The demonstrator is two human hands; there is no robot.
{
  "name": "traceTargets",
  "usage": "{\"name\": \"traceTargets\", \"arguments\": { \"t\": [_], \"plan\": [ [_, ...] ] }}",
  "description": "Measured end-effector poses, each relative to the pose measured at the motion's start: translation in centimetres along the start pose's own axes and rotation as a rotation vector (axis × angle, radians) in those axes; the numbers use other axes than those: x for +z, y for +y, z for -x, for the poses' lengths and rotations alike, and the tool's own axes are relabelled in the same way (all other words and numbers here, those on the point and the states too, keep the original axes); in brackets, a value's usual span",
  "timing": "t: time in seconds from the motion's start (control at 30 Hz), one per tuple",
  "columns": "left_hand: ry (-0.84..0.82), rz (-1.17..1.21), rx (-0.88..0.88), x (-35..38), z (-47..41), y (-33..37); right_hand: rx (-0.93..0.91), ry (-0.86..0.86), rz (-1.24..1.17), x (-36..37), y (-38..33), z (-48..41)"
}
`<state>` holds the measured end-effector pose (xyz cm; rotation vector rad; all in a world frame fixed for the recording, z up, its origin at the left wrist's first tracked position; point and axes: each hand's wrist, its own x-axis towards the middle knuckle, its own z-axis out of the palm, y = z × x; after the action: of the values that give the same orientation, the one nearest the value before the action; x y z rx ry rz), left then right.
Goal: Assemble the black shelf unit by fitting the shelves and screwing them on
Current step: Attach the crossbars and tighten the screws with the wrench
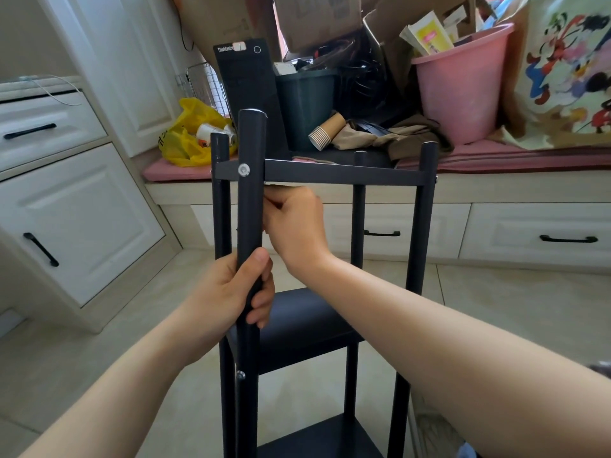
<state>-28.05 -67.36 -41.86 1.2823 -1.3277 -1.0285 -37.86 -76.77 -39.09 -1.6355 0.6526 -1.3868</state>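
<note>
Behind the black shelf unit (423, 259) the cushioned surface (496, 158) is packed: pink bucket (463, 94), dark green bin (304, 107), stacked paper cups (325, 132), yellow bag (185, 140) and a black computer tower (248, 87), all just past the top shelf (330, 175). The unit stands upright on the tiled floor (496, 309), right in front of me. My left hand (231, 289) has its fingers wrapped tight round the near post (251, 143), partway between the top shelf and the middle shelf (304, 319). A screw (243, 169) sits in that post at top-shelf level. My right hand (297, 226) is tucked under the top shelf's edge beside the post, fingers curled; can't tell if they're holding anything.
</note>
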Motion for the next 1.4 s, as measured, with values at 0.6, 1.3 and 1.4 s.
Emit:
{"name": "traceTargets", "arguments": {
  "t": [0.6,1.3,1.4],
  "plan": [
    [0.019,0.001,0.008,0.1,-0.2,0.1,0.113,-0.155,0.157,-1.8,1.3,0.4],
    [0.137,-0.003,-0.022,-0.7,-0.5,-0.2,0.343,-0.216,0.588,-13.4,4.0,1.2],
    [0.156,0.019,-0.044,-1.2,-0.4,-0.3,0.366,-0.166,0.635,-14.7,4.2,1.0]
  ]
}}
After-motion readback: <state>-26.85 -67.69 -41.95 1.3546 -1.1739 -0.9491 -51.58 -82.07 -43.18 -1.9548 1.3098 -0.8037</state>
